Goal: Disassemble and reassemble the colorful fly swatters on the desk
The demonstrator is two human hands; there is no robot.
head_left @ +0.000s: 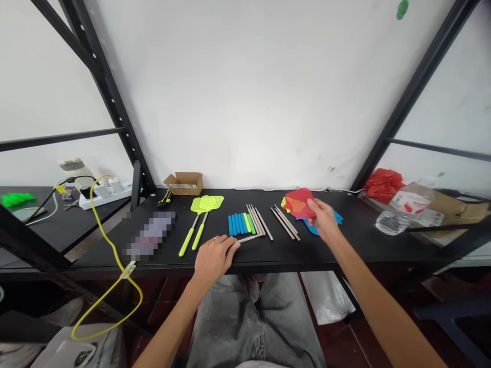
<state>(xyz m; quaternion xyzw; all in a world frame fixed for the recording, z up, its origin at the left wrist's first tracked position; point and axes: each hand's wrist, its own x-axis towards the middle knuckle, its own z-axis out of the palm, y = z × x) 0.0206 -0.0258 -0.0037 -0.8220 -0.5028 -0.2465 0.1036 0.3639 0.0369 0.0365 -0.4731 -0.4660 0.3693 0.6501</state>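
Note:
My left hand (215, 259) pinches one end of a thin metal rod (248, 238) near the desk's front edge. A red fly swatter head (298, 202) is gripped between the thumb and fingers of my right hand (322, 219). Below it lie blue swatter heads (313, 228), partly hidden, with a yellow-green one peeking out. Several blue handles (235, 225) rest in a row beside a yellow handle (247, 222) and a green handle (251, 223). Two groups of metal rods lie to their right. Left of the handles are two yellow-green fly swatters (207, 203) with handles attached.
A small open cardboard box (186, 184) stands at the back by the wall, near a black-and-yellow cutter (165, 198). A blurred-out item (151, 235) with a yellow cable (109, 240) lies left. A plastic bottle (402, 207) and red bag (384, 185) are right, beyond the rack post.

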